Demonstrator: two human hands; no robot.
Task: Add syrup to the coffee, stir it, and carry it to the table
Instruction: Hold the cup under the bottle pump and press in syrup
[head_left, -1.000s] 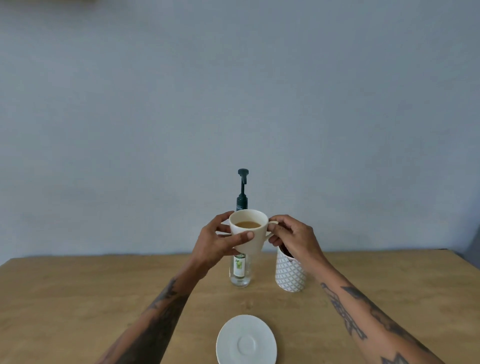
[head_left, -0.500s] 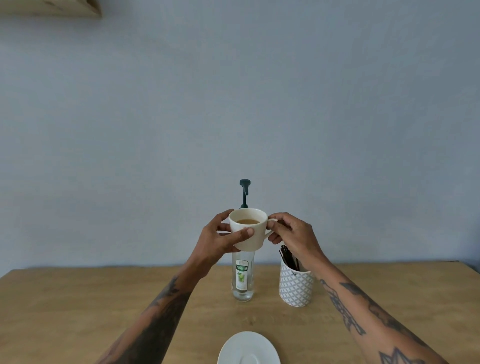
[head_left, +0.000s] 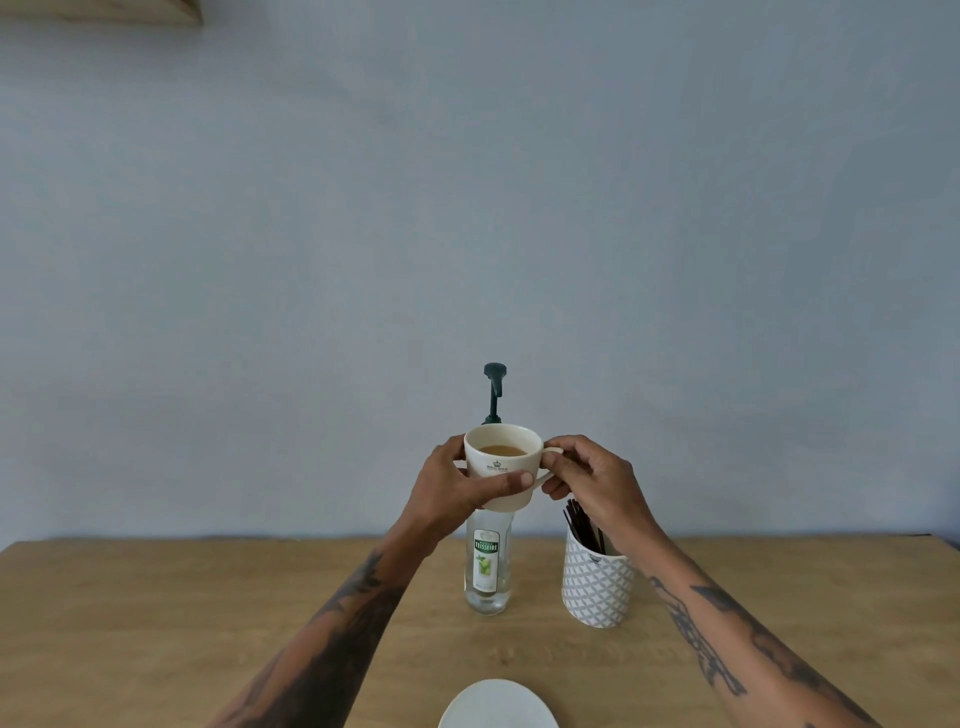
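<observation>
A white coffee cup (head_left: 501, 462) with light brown coffee in it is held up in the air, in front of the syrup bottle's dark pump head (head_left: 494, 389). My left hand (head_left: 457, 486) wraps around the cup's left side and front. My right hand (head_left: 589, 480) pinches its handle on the right. The clear syrup bottle (head_left: 487, 569) with a green and white label stands on the wooden table (head_left: 156, 623) right below the cup. The bottle's neck is hidden behind the cup.
A white patterned holder (head_left: 596, 587) with dark stirring sticks stands to the right of the bottle. A white saucer (head_left: 497, 706) lies at the near table edge, partly cut off. A grey wall rises behind the table.
The cup sits slightly higher against the pump than a second ago, and the view has tilted up, so the saucer has slid toward the bottom edge. Both hands keep their hold.
</observation>
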